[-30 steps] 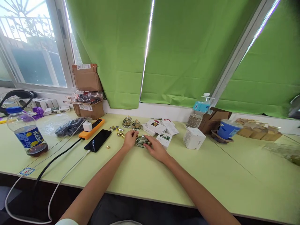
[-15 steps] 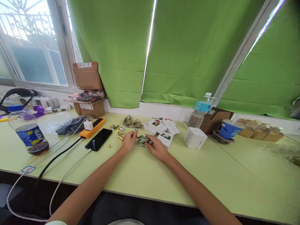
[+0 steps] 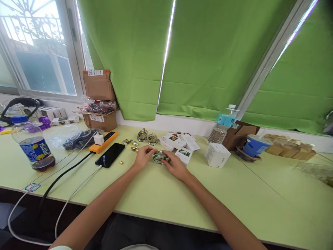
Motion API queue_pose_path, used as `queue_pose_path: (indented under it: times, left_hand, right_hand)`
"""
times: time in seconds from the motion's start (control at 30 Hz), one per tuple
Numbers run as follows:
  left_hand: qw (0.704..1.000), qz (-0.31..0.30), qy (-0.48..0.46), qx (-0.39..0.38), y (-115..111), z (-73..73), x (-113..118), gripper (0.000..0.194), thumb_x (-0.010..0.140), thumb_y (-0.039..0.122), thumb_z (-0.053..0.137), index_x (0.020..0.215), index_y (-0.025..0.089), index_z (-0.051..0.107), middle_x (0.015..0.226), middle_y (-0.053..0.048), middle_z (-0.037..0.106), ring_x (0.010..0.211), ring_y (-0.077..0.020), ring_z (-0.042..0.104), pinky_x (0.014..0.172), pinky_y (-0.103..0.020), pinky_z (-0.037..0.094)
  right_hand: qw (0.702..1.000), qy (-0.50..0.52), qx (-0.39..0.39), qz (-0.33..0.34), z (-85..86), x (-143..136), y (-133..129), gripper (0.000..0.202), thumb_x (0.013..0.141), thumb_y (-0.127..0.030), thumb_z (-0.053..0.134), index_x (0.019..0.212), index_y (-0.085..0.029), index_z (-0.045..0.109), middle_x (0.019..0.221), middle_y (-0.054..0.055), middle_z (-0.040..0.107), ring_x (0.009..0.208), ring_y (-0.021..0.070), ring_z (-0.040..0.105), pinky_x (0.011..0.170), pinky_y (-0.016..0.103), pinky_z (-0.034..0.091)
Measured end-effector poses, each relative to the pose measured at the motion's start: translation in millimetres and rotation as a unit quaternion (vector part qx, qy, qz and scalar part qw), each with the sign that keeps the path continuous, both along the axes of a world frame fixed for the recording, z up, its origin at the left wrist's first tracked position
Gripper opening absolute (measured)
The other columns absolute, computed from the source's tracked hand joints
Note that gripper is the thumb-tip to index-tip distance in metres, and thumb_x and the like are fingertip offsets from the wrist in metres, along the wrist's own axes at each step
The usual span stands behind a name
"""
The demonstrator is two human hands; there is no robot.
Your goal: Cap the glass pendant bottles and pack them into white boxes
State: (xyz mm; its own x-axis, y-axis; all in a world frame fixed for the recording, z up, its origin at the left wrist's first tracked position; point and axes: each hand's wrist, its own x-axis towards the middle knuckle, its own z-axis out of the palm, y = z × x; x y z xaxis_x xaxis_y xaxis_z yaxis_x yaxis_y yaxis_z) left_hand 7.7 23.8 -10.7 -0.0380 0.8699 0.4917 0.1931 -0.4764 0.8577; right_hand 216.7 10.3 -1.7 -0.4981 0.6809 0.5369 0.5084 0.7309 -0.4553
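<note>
A small round glass perfume bottle [image 3: 158, 157] with a dark patterned front stands on the table between my hands. My right hand [image 3: 177, 166] is closed around its right side, thumb at the front. At the bottle's upper left, my left hand [image 3: 143, 157] is pinched, thumb against fingers; whatever it holds is too small to make out. Just behind stand two similar bottles, one on the left [image 3: 142, 135] and one on the right [image 3: 152, 139], both with gold detail. Several gold and silver caps [image 3: 131, 142] lie left of them, and a single gold ring-like piece [image 3: 121, 162] sits apart.
Left are a black phone [image 3: 110, 155], an orange power strip [image 3: 103, 142] with cables and a Pepsi bottle [image 3: 33, 149]. Printed cards [image 3: 183, 155], a white box [image 3: 217, 155], a water bottle [image 3: 221, 125] and a blue cup [image 3: 256, 145] stand to the right.
My left hand's pinched fingers have shifted slightly right and down, closer to the top of the perfume bottle. My right hand keeps its hold. The view has moved slightly.
</note>
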Motion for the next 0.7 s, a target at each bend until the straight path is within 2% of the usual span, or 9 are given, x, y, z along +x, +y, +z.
queue_pose_path:
  times: [0.17, 0.37, 0.57, 0.7]
  left_hand:
    - [0.999, 0.015, 0.041, -0.010, 3, -4.1, 1, 0.032, 0.083, 0.045, 0.060, 0.080, 0.015, 0.070, 0.072, -0.004, 0.067, 0.064, -0.0151, 0.057, 0.059, -0.026, 0.043]
    - [0.999, 0.039, 0.013, -0.002, 6, -7.1, 1, 0.024, 0.079, 0.038, 0.064, 0.088, 0.015, 0.066, 0.078, -0.005, 0.068, 0.066, -0.0139, 0.060, 0.060, -0.025, 0.046]
    - [0.998, 0.036, 0.032, -0.031, 0, 0.6, -1, 0.021, 0.077, 0.034, 0.065, 0.084, 0.015, 0.068, 0.080, -0.005, 0.070, 0.063, -0.0140, 0.059, 0.057, -0.026, 0.045]
    - [0.999, 0.035, 0.022, -0.023, -4, 9.4, -2, 0.021, 0.078, 0.033, 0.065, 0.088, 0.015, 0.071, 0.086, -0.007, 0.072, 0.068, -0.0156, 0.061, 0.063, -0.028, 0.048]
  right_hand:
    - [1.000, 0.001, -0.002, 0.001, 1.1, 0, -1, 0.047, 0.092, -0.033, 0.055, 0.137, -0.024, 0.048, 0.127, 0.011, 0.060, 0.108, 0.0245, 0.060, 0.087, 0.040, 0.053]
    - [1.000, 0.004, -0.005, 0.002, 1.0, 0, -1, 0.047, 0.091, -0.032, 0.055, 0.137, -0.024, 0.048, 0.126, 0.010, 0.061, 0.107, 0.0239, 0.060, 0.085, 0.039, 0.053]
    - [1.000, -0.007, 0.001, -0.008, 1.6, 1, -1, 0.046, 0.092, -0.035, 0.055, 0.136, -0.024, 0.049, 0.127, 0.010, 0.060, 0.110, 0.0244, 0.059, 0.089, 0.040, 0.052]
    - [1.000, -0.004, -0.004, -0.002, 1.4, 1, -1, 0.047, 0.092, -0.035, 0.054, 0.137, -0.024, 0.048, 0.127, 0.010, 0.060, 0.107, 0.0237, 0.060, 0.084, 0.039, 0.053]
